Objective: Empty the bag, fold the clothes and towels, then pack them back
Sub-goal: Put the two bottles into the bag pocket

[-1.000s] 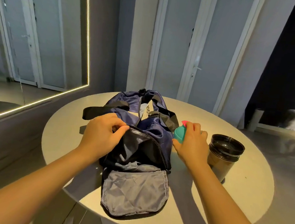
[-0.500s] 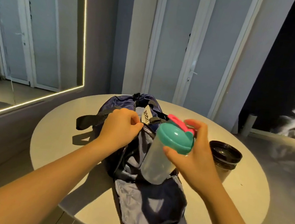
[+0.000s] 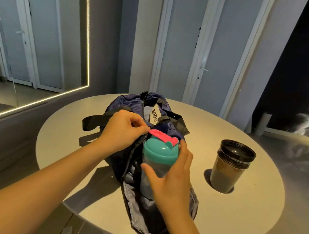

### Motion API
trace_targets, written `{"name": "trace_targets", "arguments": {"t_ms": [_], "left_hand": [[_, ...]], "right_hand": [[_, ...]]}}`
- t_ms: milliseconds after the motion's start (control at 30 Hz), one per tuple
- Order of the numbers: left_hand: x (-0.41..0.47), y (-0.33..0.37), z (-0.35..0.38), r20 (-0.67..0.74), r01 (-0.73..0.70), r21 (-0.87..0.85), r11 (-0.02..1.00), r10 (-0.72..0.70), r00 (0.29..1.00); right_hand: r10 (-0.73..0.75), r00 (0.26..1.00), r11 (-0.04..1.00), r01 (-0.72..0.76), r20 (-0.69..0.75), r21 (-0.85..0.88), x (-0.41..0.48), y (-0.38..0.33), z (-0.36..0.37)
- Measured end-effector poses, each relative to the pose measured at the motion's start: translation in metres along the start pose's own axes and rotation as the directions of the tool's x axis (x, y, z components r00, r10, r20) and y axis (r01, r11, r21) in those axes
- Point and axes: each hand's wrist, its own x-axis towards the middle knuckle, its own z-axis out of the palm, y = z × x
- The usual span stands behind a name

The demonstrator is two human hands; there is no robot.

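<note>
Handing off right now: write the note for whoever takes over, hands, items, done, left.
Left hand pinches the open edge of the navy duffel bag.
Right hand holds the teal-lidded shaker bottle upright over the bag's opening.
Black-lidded tumbler stands on the round table, right of the bag.
Done: bag open.
Left: set the bottle down, pull out clothes and towels, fold, repack.

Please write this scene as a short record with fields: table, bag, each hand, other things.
table: round table, pale top
bag: navy duffel bag, open, lying on the table
left hand: pinches the bag's opening edge
right hand: holds the shaker bottle, teal lid, upright
other: dark cup, upright on table, apart from bag
</note>
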Motion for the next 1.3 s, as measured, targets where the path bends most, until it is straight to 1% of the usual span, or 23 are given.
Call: {"name": "trace_targets", "arguments": {"t_ms": [67, 200, 267, 333, 400, 467, 533, 600, 633, 667, 733, 767, 800, 833, 900, 967, 1000, 1067, 1100, 1200, 1300], "left_hand": [[-0.001, 0.001, 0.001, 0.005, -0.018, 0.009, 1.000, 0.018, 1.000], [0.002, 0.001, -0.008, -0.036, -0.031, 0.014, 0.999, 0.031, 0.999], [0.005, 0.002, -0.013, -0.037, -0.026, 0.021, 0.999, 0.027, 0.999], [0.006, 0.004, -0.013, -0.008, -0.043, 0.043, 0.998, 0.043, 0.999], [0.006, 0.007, -0.011, 0.023, -0.085, 0.084, 0.993, 0.083, 0.996], [0.005, 0.007, -0.009, 0.025, -0.120, 0.146, 0.982, 0.118, 0.993], [0.005, 0.003, -0.009, 0.015, -0.121, 0.189, 0.974, 0.120, 0.993], [0.005, -0.001, -0.009, 0.021, -0.098, 0.176, 0.980, 0.096, 0.995], [0.006, -0.002, -0.010, 0.032, -0.085, 0.149, 0.985, 0.081, 0.996], [0.006, -0.002, -0.010, 0.048, -0.075, 0.117, 0.990, 0.070, 0.996], [0.007, -0.001, -0.011, 0.075, -0.077, 0.073, 0.994, 0.072, 0.995], [0.007, 0.000, -0.010, 0.080, -0.080, 0.059, 0.995, 0.075, 0.994], [0.005, 0.000, -0.009, 0.081, -0.080, 0.045, 0.996, 0.077, 0.994], [0.003, 0.000, -0.007, 0.074, -0.083, 0.029, 0.996, 0.081, 0.994], [-0.003, -0.003, -0.002, 0.029, -0.101, 0.013, 0.995, 0.101, 0.994], [-0.009, -0.007, 0.003, -0.021, -0.123, 0.013, 0.992, 0.124, 0.992], [-0.011, -0.008, 0.004, -0.037, -0.133, 0.016, 0.991, 0.134, 0.990], [-0.011, -0.008, 0.004, -0.035, -0.133, 0.005, 0.991, 0.134, 0.990], [-0.011, -0.007, 0.003, -0.019, -0.125, -0.009, 0.992, 0.125, 0.992], [-0.008, -0.003, -0.002, 0.018, -0.098, -0.062, 0.993, 0.100, 0.995], [-0.001, 0.004, -0.011, 0.028, -0.077, -0.093, 0.993, 0.079, 0.996]], "right_hand": [[0.017, 1.000, 1.000, -0.017, 0.018, -0.004, -0.007, 0.001, 0.009], [0.058, 0.997, 0.995, -0.061, 0.044, 0.078, -0.009, 0.005, 0.014], [0.068, 0.991, 0.984, -0.086, 0.117, 0.157, -0.008, 0.010, 0.013], [0.072, 0.966, 0.949, -0.143, 0.247, 0.282, -0.008, 0.013, 0.010], [0.041, 0.946, 0.936, -0.149, 0.320, 0.319, -0.011, 0.019, 0.008], [0.037, 0.953, 0.943, -0.133, 0.300, 0.306, -0.016, 0.022, 0.010], [0.075, 0.972, 0.961, -0.130, 0.221, 0.245, -0.022, 0.022, 0.011], [0.090, 0.977, 0.976, -0.124, 0.191, 0.177, -0.023, 0.024, 0.011], [0.089, 0.977, 0.975, -0.125, 0.196, 0.182, -0.023, 0.027, 0.011], [0.099, 0.973, 0.963, -0.147, 0.211, 0.226, -0.023, 0.031, 0.010], [0.148, 0.954, 0.910, -0.235, 0.261, 0.341, -0.022, 0.037, 0.008], [0.167, 0.942, 0.894, -0.269, 0.290, 0.359, -0.021, 0.038, 0.008], [0.175, 0.936, 0.895, -0.280, 0.304, 0.348, -0.021, 0.037, 0.009], [0.188, 0.938, 0.913, -0.276, 0.292, 0.301, -0.023, 0.035, 0.012], [0.185, 0.966, 0.974, -0.204, 0.179, 0.096, -0.028, 0.031, 0.015], [0.138, 0.986, 0.983, -0.124, 0.096, -0.135, -0.030, 0.024, 0.014], [0.113, 0.989, 0.972, -0.090, 0.097, -0.217, -0.031, 0.024, 0.014], [0.075, 0.988, 0.957, -0.032, 0.138, -0.288, -0.032, 0.025, 0.013], [0.086, 0.984, 0.961, -0.042, 0.154, -0.273, -0.032, 0.026, 0.013], [0.139, 0.977, 0.989, -0.128, 0.160, -0.077, -0.028, 0.028, 0.009], [0.099, 0.975, 0.992, -0.114, 0.201, 0.061, -0.015, 0.027, 0.002]]}}
